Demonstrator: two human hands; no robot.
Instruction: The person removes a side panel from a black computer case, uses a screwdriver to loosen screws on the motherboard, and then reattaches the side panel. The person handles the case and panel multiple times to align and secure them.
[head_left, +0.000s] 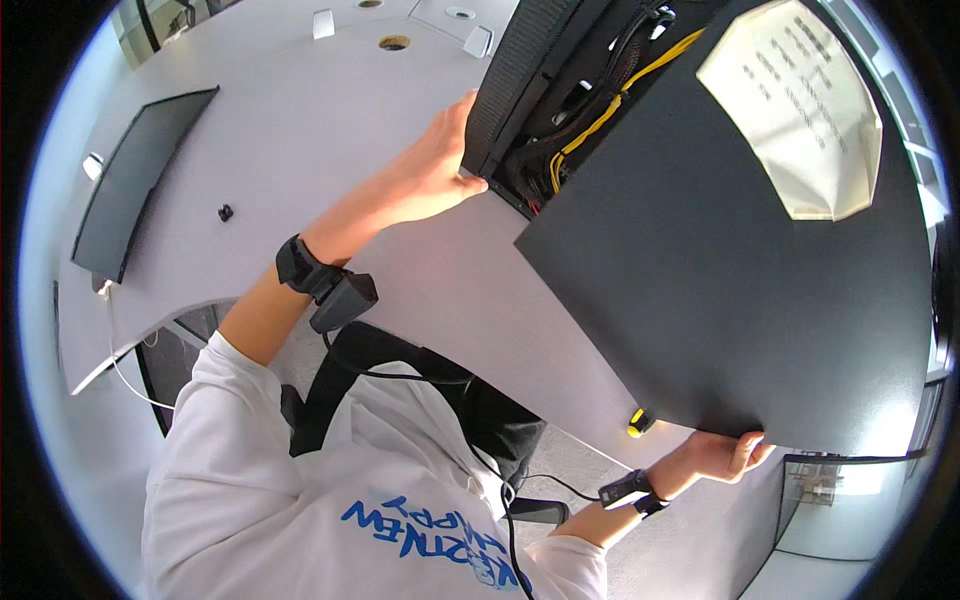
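Observation:
A black computer case [525, 75] lies on the light desk at the upper right, its inside partly showing with black cables and a yellow cable bundle [610, 108]. My left hand [437, 165] grips the case's mesh front end, the thumb at its near corner; the other fingertips are partly hidden. A large black side panel [720, 280] covers much of the case and sits askew, leaving a gap beside the front. Closed on the panel's near edge is my right hand [728, 457], some fingers out of sight beneath it. A cream printed sheet [800, 110] is on the panel.
A dark monitor [140, 180] stands on the desk [300, 120] at the left. Small black parts [226, 212] lie near it. Under the panel's near edge sits a yellow-and-black tool [640, 423]. A black chair [480, 420] is by the desk edge; cables hang from my wrist devices.

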